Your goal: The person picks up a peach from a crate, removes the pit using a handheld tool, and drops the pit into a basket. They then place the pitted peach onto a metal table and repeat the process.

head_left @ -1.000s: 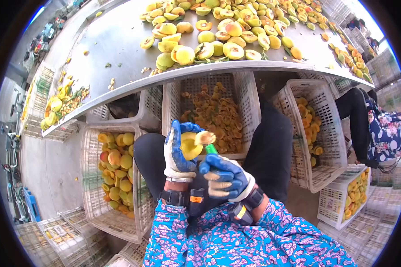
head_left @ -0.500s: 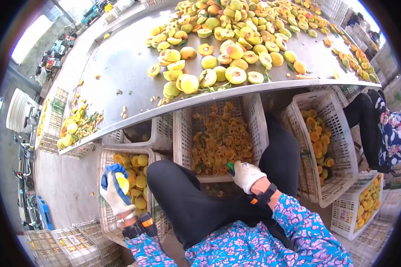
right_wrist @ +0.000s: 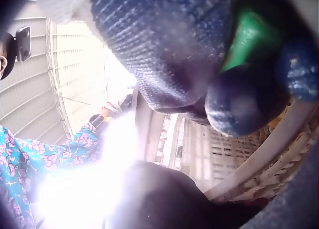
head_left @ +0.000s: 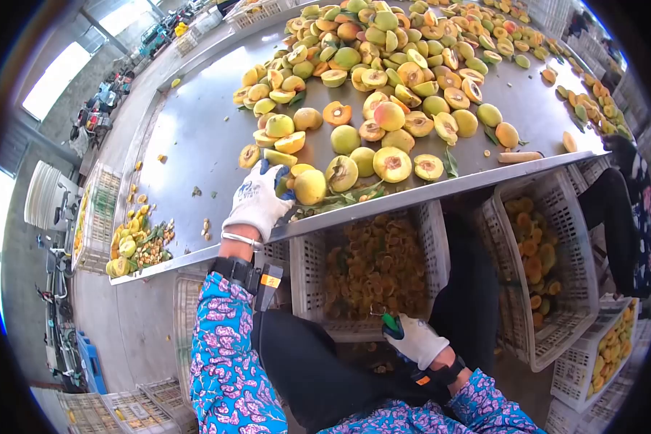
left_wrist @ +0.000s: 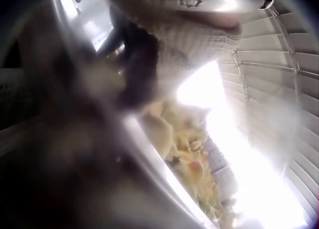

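Note:
My left hand (head_left: 257, 199), in a white glove with blue palm coating, reaches over the table's front edge to the halved yellow peaches. Its fingertips are at a peach half (head_left: 278, 158), with a rounder peach (head_left: 309, 186) right beside the thumb. The left wrist view is blurred and dark there. Low in front of the middle crate, my right hand (head_left: 418, 341) grips a small green-handled tool (head_left: 390, 322) with a thin, curved metal tip. In the right wrist view, blue-coated fingers (right_wrist: 244, 99) curl around the green handle (right_wrist: 249, 37).
The metal table (head_left: 195, 170) carries a big heap of peach halves (head_left: 383, 43). Beneath its edge, a white crate (head_left: 307, 278) holds orange-brown peach scraps (head_left: 376, 267). Another crate (head_left: 582, 289) of peaches stands to the right, beside a neighbouring person's leg (head_left: 604, 206).
My left hand passed from my lap to the left-hand crate with a peach, then up to the table without it. The right hand moved down toward the middle crate, keeping the green-handled tool.

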`<state>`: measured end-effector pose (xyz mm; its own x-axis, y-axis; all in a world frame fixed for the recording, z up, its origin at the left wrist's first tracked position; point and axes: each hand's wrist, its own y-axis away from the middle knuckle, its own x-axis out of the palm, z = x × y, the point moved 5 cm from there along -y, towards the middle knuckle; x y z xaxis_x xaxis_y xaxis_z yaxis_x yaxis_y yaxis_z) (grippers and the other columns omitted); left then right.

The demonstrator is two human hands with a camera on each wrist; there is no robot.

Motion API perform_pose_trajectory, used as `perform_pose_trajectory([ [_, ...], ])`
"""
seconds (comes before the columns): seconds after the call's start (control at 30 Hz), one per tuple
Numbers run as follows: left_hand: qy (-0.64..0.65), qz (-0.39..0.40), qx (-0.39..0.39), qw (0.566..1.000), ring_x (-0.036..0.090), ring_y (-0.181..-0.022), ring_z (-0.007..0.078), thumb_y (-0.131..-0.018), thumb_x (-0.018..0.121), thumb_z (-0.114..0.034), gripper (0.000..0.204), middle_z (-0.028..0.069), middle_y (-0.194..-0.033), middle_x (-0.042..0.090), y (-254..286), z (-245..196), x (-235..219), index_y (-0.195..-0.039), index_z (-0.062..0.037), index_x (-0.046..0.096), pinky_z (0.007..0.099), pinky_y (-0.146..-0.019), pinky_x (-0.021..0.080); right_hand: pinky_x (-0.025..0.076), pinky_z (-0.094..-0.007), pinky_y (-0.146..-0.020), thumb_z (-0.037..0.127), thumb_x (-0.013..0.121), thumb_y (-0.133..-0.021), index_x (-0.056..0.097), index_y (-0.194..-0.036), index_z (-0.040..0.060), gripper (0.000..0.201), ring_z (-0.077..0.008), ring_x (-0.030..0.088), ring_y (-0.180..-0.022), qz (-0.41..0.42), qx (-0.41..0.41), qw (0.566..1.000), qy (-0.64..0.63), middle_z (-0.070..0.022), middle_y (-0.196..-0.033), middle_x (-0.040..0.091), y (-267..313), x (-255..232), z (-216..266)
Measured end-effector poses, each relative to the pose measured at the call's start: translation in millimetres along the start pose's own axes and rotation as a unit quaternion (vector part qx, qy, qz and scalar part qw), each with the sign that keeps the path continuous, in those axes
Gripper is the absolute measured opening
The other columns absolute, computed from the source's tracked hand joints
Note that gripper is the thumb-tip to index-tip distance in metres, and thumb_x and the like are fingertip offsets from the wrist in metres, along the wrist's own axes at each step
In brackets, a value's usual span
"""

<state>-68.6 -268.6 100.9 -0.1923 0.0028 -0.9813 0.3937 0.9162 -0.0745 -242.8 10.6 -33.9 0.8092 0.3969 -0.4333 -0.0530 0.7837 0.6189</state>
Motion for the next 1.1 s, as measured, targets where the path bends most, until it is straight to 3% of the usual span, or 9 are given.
perform_pose_trajectory([
  [0.17, 0.009, 0.073, -0.01, 0.997, 0.053, -0.115, 0.0342, -0.064, 0.08, -0.016, 0.063, 0.0178, -0.124, 0.056, -7, 2, 10, -0.122, -0.0054, 0.056, 0.0394, -0.097, 0.043, 0.049, -0.0468, -0.068, 0.036, 0.06, -0.086, 0.057, -0.095, 0.0001, 0.037, -0.0383, 0.065, -0.08, -0.01, -0.039, 0.999, 0.006, -0.0219, -0.081, 0.065, -10, 11, -10],
  [0.3, 0.197, -0.04, -0.081, 0.976, 0.064, -0.097, 0.0255, -0.069, 0.078, -0.015, 0.054, 0.0134, -0.111, 0.063, 14, 36, 4, -0.119, -0.0056, 0.059, 0.0338, -0.086, 0.05, 0.049, -0.047, -0.072, 0.036, 0.062, -0.084, 0.056, -0.098, -0.0007, 0.04, -0.0395, 0.063, -0.086, -0.019, -0.022, 1.0, 0.0, -0.0255, -0.086, 0.065, -9, 9, -8],
  [0.37, 0.546, -0.081, -0.045, 0.833, 0.063, -0.097, 0.0169, -0.082, 0.068, -0.007, 0.04, 0.0101, -0.108, 0.063, 38, 38, -6, -0.119, 0.0026, 0.057, 0.0299, -0.086, 0.053, 0.049, -0.0469, -0.074, 0.036, 0.063, -0.084, 0.056, -0.1, -0.0013, 0.042, -0.0401, 0.063, -0.087, -0.029, 0.012, 0.999, -0.01, -0.0267, -0.088, 0.064, -4, 1, -3],
  [0.43, 0.777, -0.082, -0.024, 0.623, 0.06, -0.105, 0.0226, -0.087, 0.062, -0.009, 0.043, 0.0139, -0.116, 0.06, 72, 23, -21, -0.127, 0.0026, 0.05, 0.0372, -0.092, 0.051, 0.049, -0.0471, -0.074, 0.034, 0.064, -0.083, 0.055, -0.1, -0.0018, 0.04, -0.0415, 0.062, -0.087, -0.09, -0.026, 0.996, 0.001, -0.027, -0.088, 0.064, -8, 5, -7],
  [0.5, 0.88, -0.045, 0.008, 0.473, 0.05, -0.121, 0.0309, -0.094, 0.049, -0.02, 0.053, 0.0179, -0.134, 0.047, 99, 15, -16, -0.139, 0.0043, 0.033, 0.0512, -0.105, 0.038, 0.049, -0.0474, -0.074, 0.032, 0.064, -0.083, 0.055, -0.1, -0.0019, 0.039, -0.042, 0.062, -0.087, -0.136, -0.053, 0.989, 0.014, -0.0269, -0.089, 0.064, -10, 5, -3],
  [0.63, 0.947, -0.049, -0.102, 0.302, 0.053, -0.118, 0.0296, -0.096, 0.045, -0.045, 0.06, 0.0166, -0.128, 0.055, 147, -4, 10, -0.131, 0.0031, 0.046, 0.0474, -0.105, 0.039, 0.049, -0.0468, -0.068, 0.023, 0.065, -0.083, 0.054, -0.1, -0.0003, 0.031, -0.042, 0.063, -0.081, -0.144, -0.11, 0.982, -0.047, -0.0259, -0.085, 0.064, 4, -6, 46],
  [0.77, 0.944, -0.062, -0.161, 0.282, 0.06, -0.106, 0.0285, -0.098, 0.04, -0.047, 0.053, 0.0144, -0.114, 0.062, 176, -14, 40, -0.12, -0.0017, 0.057, 0.0455, -0.1, 0.043, 0.049, -0.0447, -0.065, 0.02, 0.066, -0.082, 0.052, -0.101, 0.0014, 0.03, -0.0401, 0.064, -0.076, -0.146, -0.191, 0.967, -0.089, -0.0225, -0.081, 0.065, 36, -8, 107],
  [0.97, 0.902, -0.098, -0.162, 0.388, 0.062, -0.099, 0.0293, -0.098, 0.041, -0.046, 0.051, 0.0135, -0.104, 0.064, 192, -16, 43, -0.114, -0.0014, 0.058, 0.0442, -0.091, 0.05, 0.049, -0.0442, -0.06, 0.025, 0.063, -0.085, 0.048, -0.1, 0.0011, 0.032, -0.037, 0.063, -0.07, -0.153, -0.265, 0.951, 0.039, -0.019, -0.075, 0.063, 41, 28, 146],
  [1.1, 0.9, -0.095, -0.16, 0.394, 0.064, -0.093, 0.0283, -0.098, 0.043, -0.045, 0.048, 0.0138, -0.101, 0.064, 199, -17, 47, -0.11, -0.0012, 0.059, 0.043, -0.087, 0.053, 0.049, -0.0434, -0.058, 0.025, 0.062, -0.086, 0.048, -0.097, 0.0008, 0.03, -0.0356, 0.064, -0.068, -0.167, -0.267, 0.946, 0.08, -0.0185, -0.076, 0.063, 38, 40, 147],
])
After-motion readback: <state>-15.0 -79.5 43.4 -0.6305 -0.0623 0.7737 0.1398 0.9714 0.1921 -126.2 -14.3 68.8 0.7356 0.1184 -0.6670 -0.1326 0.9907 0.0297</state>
